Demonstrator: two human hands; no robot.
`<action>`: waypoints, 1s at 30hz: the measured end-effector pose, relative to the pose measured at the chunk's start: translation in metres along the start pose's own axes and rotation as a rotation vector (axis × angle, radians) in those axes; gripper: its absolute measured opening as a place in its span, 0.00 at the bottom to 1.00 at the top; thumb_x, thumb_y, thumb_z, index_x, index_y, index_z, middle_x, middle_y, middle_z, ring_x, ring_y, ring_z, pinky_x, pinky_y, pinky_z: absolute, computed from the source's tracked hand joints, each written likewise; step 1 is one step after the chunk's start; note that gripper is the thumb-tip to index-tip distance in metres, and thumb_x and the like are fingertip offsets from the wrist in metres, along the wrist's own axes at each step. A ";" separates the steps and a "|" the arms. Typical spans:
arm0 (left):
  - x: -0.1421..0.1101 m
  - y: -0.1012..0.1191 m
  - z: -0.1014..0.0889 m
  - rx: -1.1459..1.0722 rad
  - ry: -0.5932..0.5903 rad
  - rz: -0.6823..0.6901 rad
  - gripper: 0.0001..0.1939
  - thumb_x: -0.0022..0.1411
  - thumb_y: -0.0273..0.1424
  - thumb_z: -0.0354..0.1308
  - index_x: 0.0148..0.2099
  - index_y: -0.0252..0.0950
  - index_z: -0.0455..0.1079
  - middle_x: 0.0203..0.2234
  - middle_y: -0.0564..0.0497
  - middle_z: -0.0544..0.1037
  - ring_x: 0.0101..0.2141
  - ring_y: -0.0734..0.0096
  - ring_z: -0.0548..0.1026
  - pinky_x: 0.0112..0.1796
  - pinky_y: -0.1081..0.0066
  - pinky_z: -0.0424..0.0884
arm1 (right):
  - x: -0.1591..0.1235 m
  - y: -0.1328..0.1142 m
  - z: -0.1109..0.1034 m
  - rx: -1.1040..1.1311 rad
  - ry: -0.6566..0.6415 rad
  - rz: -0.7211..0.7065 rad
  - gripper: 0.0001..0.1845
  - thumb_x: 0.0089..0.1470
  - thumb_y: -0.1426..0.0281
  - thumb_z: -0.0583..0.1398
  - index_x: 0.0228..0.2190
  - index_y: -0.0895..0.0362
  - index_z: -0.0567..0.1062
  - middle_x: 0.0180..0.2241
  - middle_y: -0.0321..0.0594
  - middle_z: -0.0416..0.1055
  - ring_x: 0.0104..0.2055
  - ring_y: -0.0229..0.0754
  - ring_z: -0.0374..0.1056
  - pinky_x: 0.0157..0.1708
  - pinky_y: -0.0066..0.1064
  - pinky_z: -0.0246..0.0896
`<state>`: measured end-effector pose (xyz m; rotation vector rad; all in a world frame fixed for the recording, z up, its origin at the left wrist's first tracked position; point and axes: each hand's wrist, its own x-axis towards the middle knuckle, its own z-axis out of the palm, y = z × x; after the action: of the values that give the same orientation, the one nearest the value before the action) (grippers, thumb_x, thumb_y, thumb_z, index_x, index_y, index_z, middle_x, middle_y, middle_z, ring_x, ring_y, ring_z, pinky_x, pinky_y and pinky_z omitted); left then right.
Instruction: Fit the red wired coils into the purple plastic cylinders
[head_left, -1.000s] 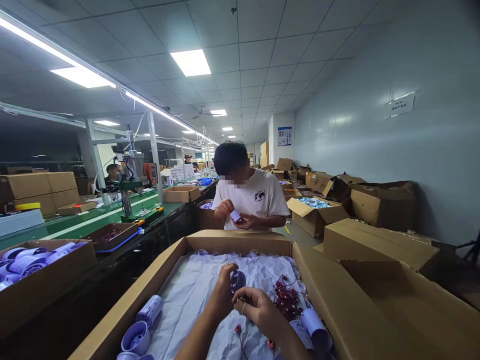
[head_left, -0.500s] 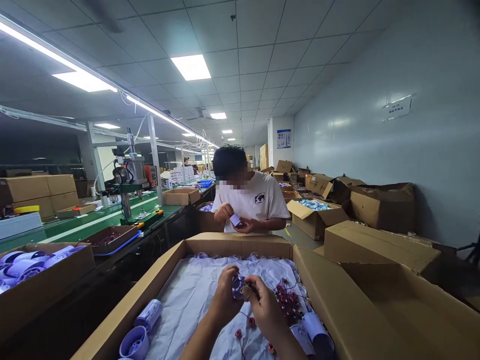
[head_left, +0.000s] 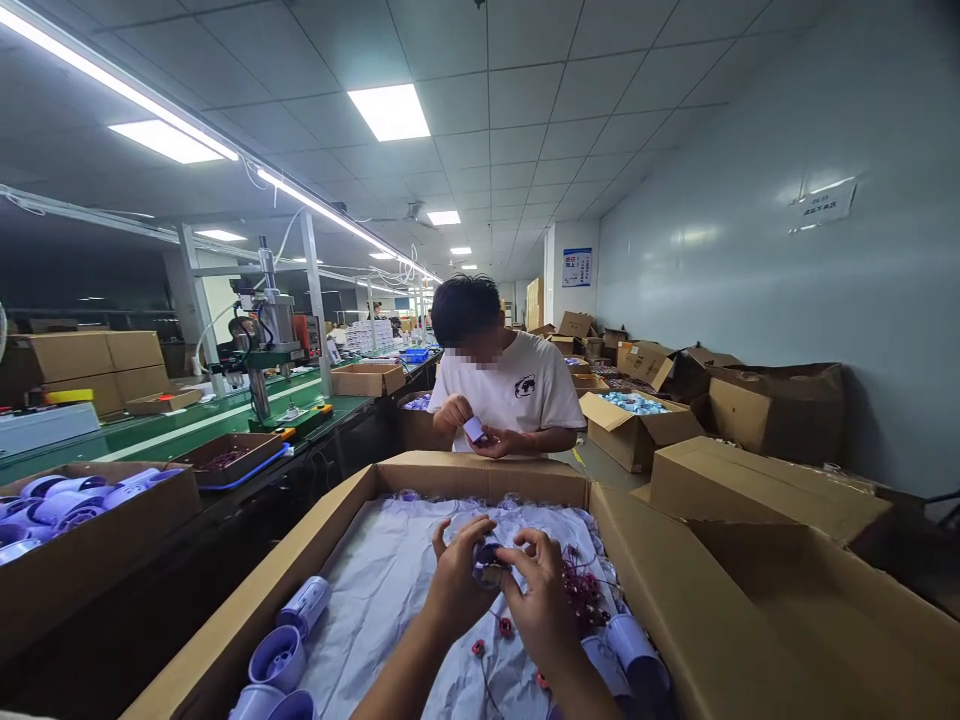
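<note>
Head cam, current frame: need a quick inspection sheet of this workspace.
Surface: open cardboard box lined with white plastic sheet.
Job's things: small lilac part gripped between both hands.
Clutter: lilac cylinders, pile of small red parts.
Grippers: left hand and right hand both closed on the part.
Cables: thin wires among the red parts.
Surroundings: co-worker opposite, press machine on green bench, many cartons.
</note>
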<state>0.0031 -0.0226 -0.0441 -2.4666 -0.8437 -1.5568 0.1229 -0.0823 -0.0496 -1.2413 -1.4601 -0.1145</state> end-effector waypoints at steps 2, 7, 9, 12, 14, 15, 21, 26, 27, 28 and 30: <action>0.000 0.002 0.002 0.009 -0.012 -0.002 0.28 0.45 0.21 0.52 0.52 0.40 0.60 0.43 0.47 0.78 0.46 0.61 0.76 0.58 0.54 0.47 | 0.000 0.000 0.000 -0.022 0.006 -0.008 0.10 0.49 0.74 0.61 0.33 0.48 0.78 0.40 0.42 0.65 0.40 0.48 0.61 0.43 0.43 0.63; 0.000 0.004 0.005 0.010 -0.013 0.061 0.30 0.45 0.20 0.51 0.53 0.39 0.59 0.42 0.48 0.79 0.45 0.63 0.76 0.58 0.58 0.46 | 0.002 -0.001 0.001 -0.055 0.011 0.004 0.10 0.49 0.74 0.62 0.32 0.46 0.79 0.39 0.42 0.66 0.39 0.47 0.61 0.41 0.42 0.63; 0.001 0.003 0.004 0.022 0.004 0.078 0.30 0.46 0.18 0.50 0.53 0.39 0.58 0.41 0.49 0.79 0.45 0.64 0.76 0.57 0.59 0.49 | 0.003 -0.003 0.000 -0.048 -0.006 0.007 0.11 0.49 0.73 0.62 0.33 0.45 0.79 0.40 0.41 0.67 0.38 0.47 0.61 0.40 0.42 0.63; 0.003 0.003 0.002 0.034 0.030 0.092 0.29 0.47 0.18 0.49 0.53 0.39 0.57 0.41 0.49 0.79 0.45 0.65 0.76 0.56 0.60 0.50 | 0.004 -0.005 -0.001 -0.007 -0.041 -0.009 0.10 0.51 0.71 0.60 0.34 0.45 0.78 0.41 0.40 0.69 0.38 0.46 0.62 0.40 0.41 0.64; 0.004 0.003 0.001 0.032 0.046 0.110 0.28 0.48 0.18 0.50 0.53 0.39 0.57 0.41 0.49 0.79 0.45 0.65 0.76 0.56 0.60 0.51 | 0.005 -0.006 -0.002 0.044 -0.051 -0.011 0.09 0.53 0.70 0.59 0.33 0.46 0.78 0.40 0.41 0.69 0.39 0.46 0.63 0.40 0.41 0.64; 0.004 0.003 0.001 0.029 0.051 0.119 0.28 0.48 0.18 0.51 0.53 0.39 0.57 0.41 0.49 0.79 0.45 0.65 0.76 0.56 0.60 0.52 | 0.005 -0.007 -0.002 0.078 -0.048 -0.006 0.08 0.53 0.70 0.59 0.33 0.47 0.77 0.39 0.41 0.69 0.40 0.46 0.64 0.40 0.40 0.64; 0.004 0.002 0.001 -0.036 0.013 0.099 0.29 0.48 0.21 0.56 0.53 0.40 0.56 0.42 0.48 0.79 0.45 0.63 0.76 0.53 0.58 0.59 | 0.004 -0.008 0.000 0.225 0.046 0.210 0.11 0.45 0.71 0.62 0.34 0.53 0.70 0.34 0.39 0.71 0.35 0.44 0.66 0.32 0.34 0.65; 0.004 0.000 0.003 -0.140 0.048 0.130 0.28 0.49 0.23 0.59 0.53 0.40 0.58 0.41 0.47 0.78 0.45 0.61 0.75 0.49 0.58 0.67 | 0.008 -0.014 -0.002 0.307 0.010 0.262 0.14 0.43 0.74 0.61 0.35 0.53 0.73 0.35 0.40 0.73 0.38 0.46 0.69 0.35 0.35 0.65; 0.003 -0.001 0.003 -0.156 0.051 0.131 0.27 0.50 0.24 0.59 0.53 0.40 0.58 0.41 0.47 0.77 0.45 0.61 0.75 0.48 0.59 0.68 | 0.009 -0.016 -0.003 0.328 0.011 0.279 0.13 0.42 0.74 0.61 0.35 0.53 0.74 0.35 0.40 0.74 0.38 0.46 0.69 0.35 0.35 0.65; 0.003 -0.001 0.004 -0.170 0.050 0.126 0.27 0.50 0.24 0.60 0.52 0.41 0.59 0.41 0.46 0.77 0.45 0.61 0.75 0.47 0.59 0.69 | 0.010 -0.017 -0.003 0.349 0.015 0.305 0.13 0.42 0.73 0.61 0.34 0.53 0.74 0.35 0.40 0.74 0.38 0.46 0.69 0.35 0.35 0.65; 0.002 -0.001 0.006 -0.194 0.046 0.099 0.26 0.49 0.25 0.60 0.51 0.41 0.60 0.42 0.46 0.76 0.45 0.61 0.75 0.46 0.60 0.71 | 0.011 -0.020 -0.003 0.390 0.023 0.369 0.12 0.41 0.72 0.62 0.33 0.54 0.75 0.35 0.41 0.74 0.37 0.46 0.69 0.35 0.34 0.65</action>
<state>0.0074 -0.0185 -0.0453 -2.5469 -0.5786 -1.7272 0.1135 -0.0864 -0.0290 -1.1558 -1.1416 0.3866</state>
